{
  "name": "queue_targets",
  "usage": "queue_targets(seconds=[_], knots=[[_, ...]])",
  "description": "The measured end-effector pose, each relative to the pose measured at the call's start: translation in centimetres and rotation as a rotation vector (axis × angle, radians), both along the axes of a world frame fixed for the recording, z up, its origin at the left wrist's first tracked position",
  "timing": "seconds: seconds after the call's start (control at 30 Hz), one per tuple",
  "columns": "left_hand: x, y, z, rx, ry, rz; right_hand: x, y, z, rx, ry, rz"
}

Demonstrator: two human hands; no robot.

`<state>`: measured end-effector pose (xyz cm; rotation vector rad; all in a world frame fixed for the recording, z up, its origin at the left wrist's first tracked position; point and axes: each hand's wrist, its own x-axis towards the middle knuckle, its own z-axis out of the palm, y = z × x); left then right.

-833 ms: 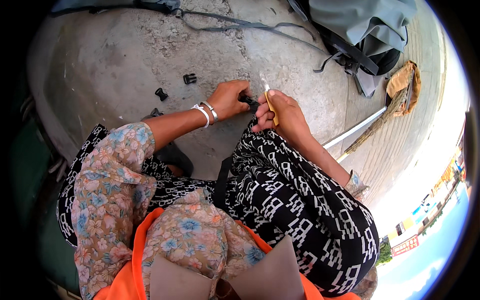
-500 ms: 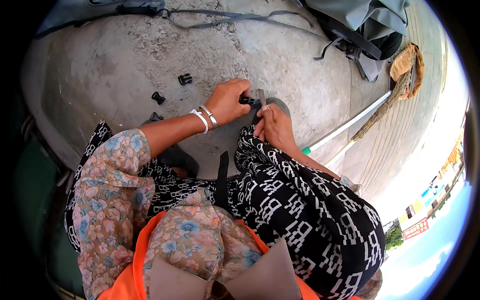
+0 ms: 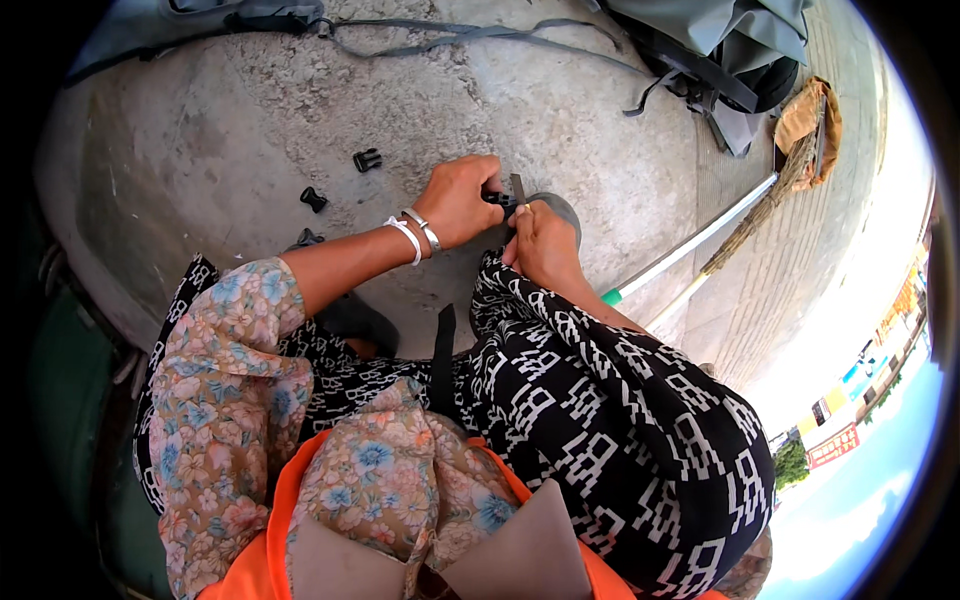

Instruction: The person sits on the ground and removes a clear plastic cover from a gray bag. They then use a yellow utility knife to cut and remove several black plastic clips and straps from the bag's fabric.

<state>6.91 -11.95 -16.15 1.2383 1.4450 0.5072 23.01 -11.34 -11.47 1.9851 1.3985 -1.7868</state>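
Note:
My left hand [image 3: 462, 203], with a silver bracelet and a white band at its wrist, is closed on a black plastic buckle piece [image 3: 497, 199]. My right hand [image 3: 546, 245] grips a narrow flat metal blade [image 3: 517, 187], whose upper end sticks up beside the buckle piece. Fingers hide the blade's lower end and much of the buckle piece. Both hands meet above a grey shoe [image 3: 561, 212], in front of my knee in black-and-white patterned cloth. To the left, two more black buckle pieces, an upper one [image 3: 367, 159] and a lower one [image 3: 313, 199], lie apart on the concrete.
A grey bag [image 3: 700, 45] with black straps lies at the far right. Grey straps [image 3: 470, 32] stretch across the far floor to another grey bag [image 3: 200, 18]. A broom [image 3: 765, 220] and a white pole with a green end [image 3: 690, 245] lie on the right.
My right hand has shifted slightly left with the blade, and its fingers sit closer to the buckle piece. My left hand keeps its hold.

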Motion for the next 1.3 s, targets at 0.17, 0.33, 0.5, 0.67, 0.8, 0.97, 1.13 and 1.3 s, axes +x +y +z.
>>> queue_targets(seconds=[0.17,0.33,0.5,0.67,0.8,0.97,1.13,1.3], knots=[[-0.1,0.0,0.0,0.004,0.007,-0.006,0.1,0.6,0.8,-0.071,0.003,0.135],[-1.2,1.7,0.7,0.004,0.05,0.005,2.1,-0.9,0.2,-0.039,0.05,0.405],[-3.4,2.2,1.4,-0.001,0.074,-0.029,1.1,0.1,0.9,-0.051,0.02,0.306],[-4.4,0.6,0.6,0.175,0.115,-0.241,1.2,1.0,2.3,-0.058,-0.077,0.118],[-3.1,-0.8,0.2,0.245,0.173,-0.468,1.0,0.4,1.7,-0.099,-0.048,0.022],[-2.1,-2.0,-0.8,0.402,0.277,-0.536,1.0,0.0,0.9,-0.094,0.008,-0.013],[-2.7,-1.6,-1.8,0.474,0.201,-0.504,0.8,-0.2,0.6,-0.14,0.03,0.001],[-3.1,-1.1,-0.4,0.354,0.23,-0.58,0.2,0.1,1.0,-0.13,0.06,-0.026]])
